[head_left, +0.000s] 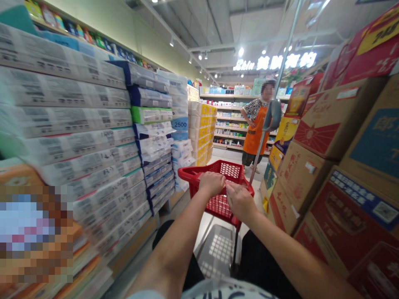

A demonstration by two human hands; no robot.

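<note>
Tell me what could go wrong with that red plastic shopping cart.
The red plastic shopping cart might bump the standing person in the orange apron ahead. If the left hand or right hand, both at its near edge, pushes unevenly, it could scrape the tall stack of white plastic-wrapped packs on the left or the brown-and-red cardboard boxes on the right.
</note>
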